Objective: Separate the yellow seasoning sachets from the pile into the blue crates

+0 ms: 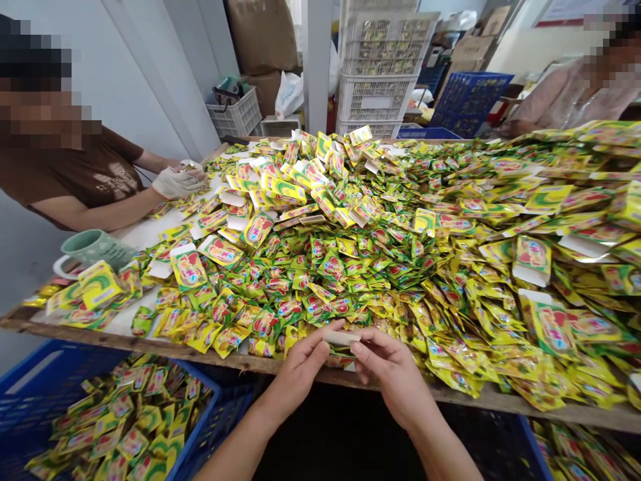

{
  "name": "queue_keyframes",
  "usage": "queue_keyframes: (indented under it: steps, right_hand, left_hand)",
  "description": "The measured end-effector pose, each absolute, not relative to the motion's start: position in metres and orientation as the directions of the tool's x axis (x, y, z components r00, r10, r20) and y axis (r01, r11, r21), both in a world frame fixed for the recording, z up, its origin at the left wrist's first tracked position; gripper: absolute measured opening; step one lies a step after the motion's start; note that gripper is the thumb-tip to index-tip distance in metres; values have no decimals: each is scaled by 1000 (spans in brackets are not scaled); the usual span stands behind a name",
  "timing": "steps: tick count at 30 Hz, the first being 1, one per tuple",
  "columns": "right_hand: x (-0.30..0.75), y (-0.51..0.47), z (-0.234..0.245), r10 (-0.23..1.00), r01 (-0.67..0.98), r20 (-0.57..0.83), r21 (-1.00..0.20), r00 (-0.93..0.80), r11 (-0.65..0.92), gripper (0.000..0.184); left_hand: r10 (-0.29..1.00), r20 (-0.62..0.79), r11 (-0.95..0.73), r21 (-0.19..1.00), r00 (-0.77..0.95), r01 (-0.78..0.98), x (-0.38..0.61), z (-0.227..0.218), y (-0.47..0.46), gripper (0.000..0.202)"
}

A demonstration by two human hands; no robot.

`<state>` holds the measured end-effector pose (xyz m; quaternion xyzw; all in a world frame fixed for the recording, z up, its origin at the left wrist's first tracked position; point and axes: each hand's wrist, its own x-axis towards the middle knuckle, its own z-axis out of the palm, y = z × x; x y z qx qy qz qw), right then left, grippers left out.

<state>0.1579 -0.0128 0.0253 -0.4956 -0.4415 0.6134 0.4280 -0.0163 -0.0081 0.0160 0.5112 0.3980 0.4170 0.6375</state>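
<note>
At the table's front edge, my left hand (300, 364) and my right hand (390, 367) hold one small carton (341, 338) between them. The carton's narrow whitish side faces up, and fingers and thumbs close on both of its ends. Its printed faces are mostly hidden. Just beyond my hands spreads a heap of small green and yellow sachets (330, 267). More yellow-green cartons (187, 267), some with white flaps standing open, lie on and around the heap.
Below the wooden table edge (240, 361), a blue crate (200, 381) of filled cartons stands at left; another blue crate (535, 447) is at right. A green mug (95, 247) sits on the left. A gloved co-worker's hand (175, 182) works there; another person sits far right.
</note>
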Motion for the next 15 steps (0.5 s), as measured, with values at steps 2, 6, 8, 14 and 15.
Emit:
queue_keyframes:
  steps: [2,6,8,14,15]
  right_hand:
    - [152,-11,29,954,-67,-235,-966,-185,-251,15]
    - [145,-2,37,990,155,35,-986,-137,57,17]
    - [145,0,37,986,190,98,-974,-133,122,22]
    - [150,3,30,990,190,68,-978,-126,91,20]
    - [150,3,31,986,200,83,-974,-143,111,21]
  left_hand:
    - [924,-129,205,962,360,-181,-20,24,-10,32]
    - [896,-264,399,832,356,-386,-19,37,-7,36]
    - [896,-272,413,800,350,-435,-19,39,-5,36]
    - [903,-310,416,805,298,-423,-22,36,-2,20]
    - [907,-310,408,816,284,-410,-22,36,-2,20]
